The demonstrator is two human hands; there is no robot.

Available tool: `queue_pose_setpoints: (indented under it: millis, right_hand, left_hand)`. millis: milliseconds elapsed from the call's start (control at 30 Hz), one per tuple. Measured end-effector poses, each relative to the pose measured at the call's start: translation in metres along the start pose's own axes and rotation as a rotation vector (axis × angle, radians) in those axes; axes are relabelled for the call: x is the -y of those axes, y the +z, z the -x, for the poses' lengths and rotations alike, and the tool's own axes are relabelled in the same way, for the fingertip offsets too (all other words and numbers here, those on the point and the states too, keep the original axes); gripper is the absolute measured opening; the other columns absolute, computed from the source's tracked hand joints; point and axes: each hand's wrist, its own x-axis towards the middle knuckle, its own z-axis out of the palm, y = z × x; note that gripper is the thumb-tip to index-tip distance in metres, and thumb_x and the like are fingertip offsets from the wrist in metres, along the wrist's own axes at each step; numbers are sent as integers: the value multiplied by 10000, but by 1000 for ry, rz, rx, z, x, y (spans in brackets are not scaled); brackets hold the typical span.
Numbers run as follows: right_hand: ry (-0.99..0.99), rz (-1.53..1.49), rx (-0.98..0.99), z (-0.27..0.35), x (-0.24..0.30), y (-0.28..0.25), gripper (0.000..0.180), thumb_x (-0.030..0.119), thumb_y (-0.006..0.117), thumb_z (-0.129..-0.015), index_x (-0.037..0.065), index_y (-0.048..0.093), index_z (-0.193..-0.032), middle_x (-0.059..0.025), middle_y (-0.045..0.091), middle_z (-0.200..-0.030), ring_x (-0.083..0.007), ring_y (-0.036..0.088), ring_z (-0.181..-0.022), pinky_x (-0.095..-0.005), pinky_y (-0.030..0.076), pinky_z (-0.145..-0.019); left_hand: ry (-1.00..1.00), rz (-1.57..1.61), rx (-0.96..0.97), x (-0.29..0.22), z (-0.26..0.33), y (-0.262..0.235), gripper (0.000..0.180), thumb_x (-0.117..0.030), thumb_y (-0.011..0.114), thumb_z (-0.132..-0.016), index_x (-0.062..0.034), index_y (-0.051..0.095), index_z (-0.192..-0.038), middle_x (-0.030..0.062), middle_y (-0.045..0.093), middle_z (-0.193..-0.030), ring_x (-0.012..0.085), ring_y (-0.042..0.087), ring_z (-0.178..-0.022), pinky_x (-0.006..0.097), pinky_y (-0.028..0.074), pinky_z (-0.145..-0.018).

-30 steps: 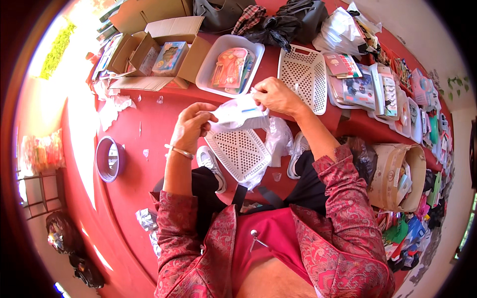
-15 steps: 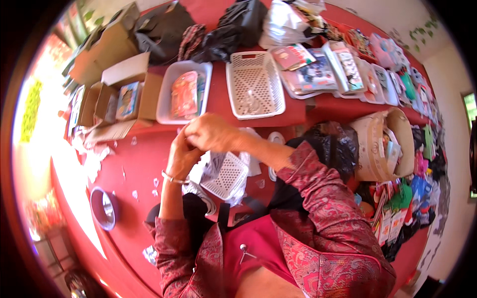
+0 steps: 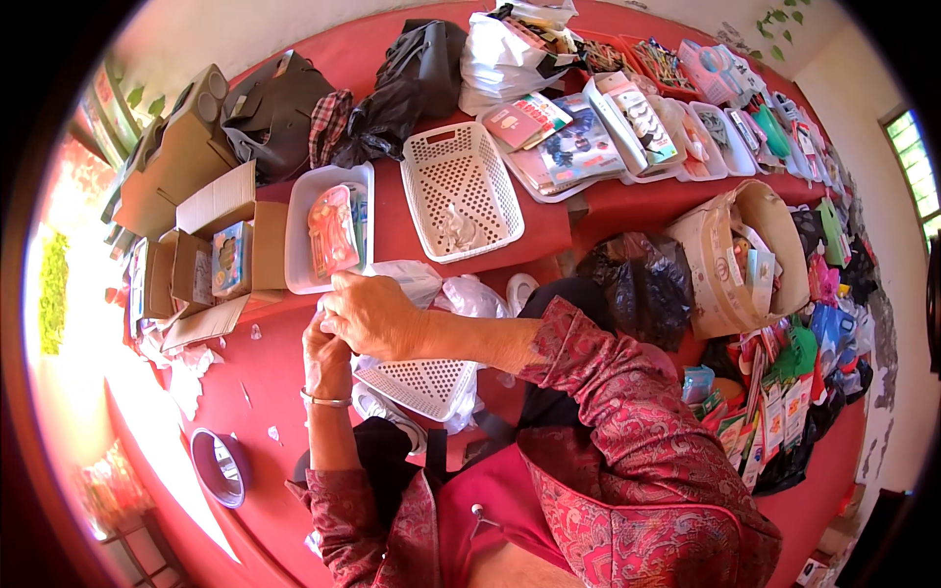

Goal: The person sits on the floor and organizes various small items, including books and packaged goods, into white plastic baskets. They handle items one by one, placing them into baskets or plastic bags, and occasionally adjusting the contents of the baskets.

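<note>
My left hand [image 3: 323, 351] and my right hand [image 3: 371, 316] meet in front of me, fingers pinched together. Whatever they hold is hidden or too small to make out. A bracelet circles my left wrist. Just beyond the hands stands a white tub [image 3: 294, 250] with an orange-pink package [image 3: 333, 230] inside. To its right, a white perforated basket [image 3: 510, 227] contains a small crumpled clear wrapper [image 3: 459, 227]. Below my right forearm, a second white basket [image 3: 426, 387] sits near my legs, beside thin white plastic bags [image 3: 472, 296].
Opened cardboard boxes [image 3: 221, 201] stand at the left, a purple bowl [image 3: 218, 468] nearer. Books [image 3: 583, 142] and trays line the back right. A big cardboard drum [image 3: 720, 265], a black plastic bag [image 3: 642, 289] and heaped packaged goods [image 3: 774, 392] lie to the right.
My joined hands now appear lower and further left, nearer the white tub's front edge. The whole view has shifted, and the fingers remain pinched together.
</note>
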Motion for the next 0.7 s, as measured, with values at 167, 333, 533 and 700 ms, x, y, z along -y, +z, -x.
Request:
queue_pose_setpoints:
  millis: [167,333,533,700]
  right_hand:
    - [38,-136,-61,-7,-2,-14,197,203,574,-754,11,607,-723,-145,549,-766,-304,559,-756,-388,453,-660]
    - [-98,232,42,-4,0,-10,178,231,568,-764,68,631,-729,-66,562,-821,-196,544,-772,-328,475,-630]
    - [-55,177,82,-2,-2,-5,227,278,604,-751,52,618,-777,-54,540,-752,-226,559,-734,-347,469,-626]
    - [171,-505,47,-19,-36,-13,233,237,586,-795,7,563,-823,-127,594,-818,-231,576,-784,-331,442,-677]
  left_hand:
    - [4,-281,73,-6,-1,-10,200,-182,562,-851,-6,526,-940,-12,516,-691,38,430,-565,183,316,-474]
    - [186,-195,136,2,4,4,444,-226,614,-821,-25,401,-1154,51,509,-968,122,507,-845,250,425,-708]
    - [157,-213,10,16,7,10,141,-137,502,-888,-39,505,-989,52,516,-886,127,508,-814,264,433,-702]
    - [26,-187,5,-19,8,7,329,-233,413,-934,-13,532,-719,-11,414,-530,49,352,-446,193,286,-393]
